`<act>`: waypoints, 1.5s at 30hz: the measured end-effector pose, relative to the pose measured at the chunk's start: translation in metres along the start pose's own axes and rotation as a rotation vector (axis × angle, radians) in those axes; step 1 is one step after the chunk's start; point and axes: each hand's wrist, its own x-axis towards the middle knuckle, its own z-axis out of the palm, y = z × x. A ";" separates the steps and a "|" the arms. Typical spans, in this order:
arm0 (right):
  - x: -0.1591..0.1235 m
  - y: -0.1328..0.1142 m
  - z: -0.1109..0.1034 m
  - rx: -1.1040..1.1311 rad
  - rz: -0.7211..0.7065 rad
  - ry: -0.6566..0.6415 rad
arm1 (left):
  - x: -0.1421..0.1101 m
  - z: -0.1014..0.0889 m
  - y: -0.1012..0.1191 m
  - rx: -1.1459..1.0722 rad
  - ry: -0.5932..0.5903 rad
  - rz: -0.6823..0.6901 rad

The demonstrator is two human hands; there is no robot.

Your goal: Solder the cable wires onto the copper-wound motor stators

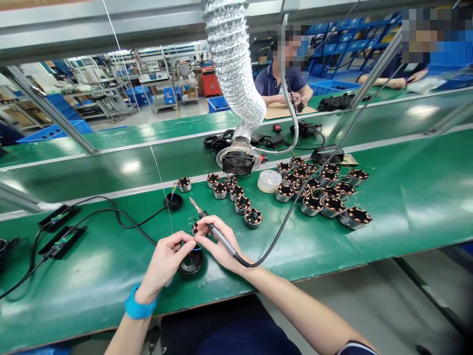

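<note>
Head view: near the surface's [111, 266] front edge, our right hand [225, 246] grips the soldering iron [220, 238] tip-outward, probably against burns; our left hand [167, 255], fingertips together, hides anything it pinches.

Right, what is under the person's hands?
Below the left hand and right hand, a black round piece partly shows. The hands cover its far part, which can't be seen.

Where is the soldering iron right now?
In the head view, slightly left of centre, the soldering iron is in the right hand, its tip appearing just right of a small black cup.
</note>
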 end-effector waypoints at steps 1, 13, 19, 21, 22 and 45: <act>0.000 0.001 0.001 -0.011 0.002 0.024 | 0.000 0.001 -0.001 -0.013 0.023 -0.007; -0.005 0.003 0.004 -0.236 -0.207 0.073 | 0.002 0.009 -0.006 0.000 0.151 0.024; -0.007 0.000 -0.001 -0.316 -0.394 -0.105 | 0.003 0.014 -0.004 0.194 0.141 0.068; -0.007 0.001 -0.001 -0.306 -0.412 -0.127 | 0.004 0.014 -0.005 0.211 0.109 0.063; -0.007 0.001 -0.001 -0.306 -0.423 -0.134 | 0.005 0.013 -0.005 0.213 0.091 0.053; -0.007 0.003 -0.003 -0.442 -0.434 -0.052 | -0.002 -0.003 0.008 0.369 -0.044 0.109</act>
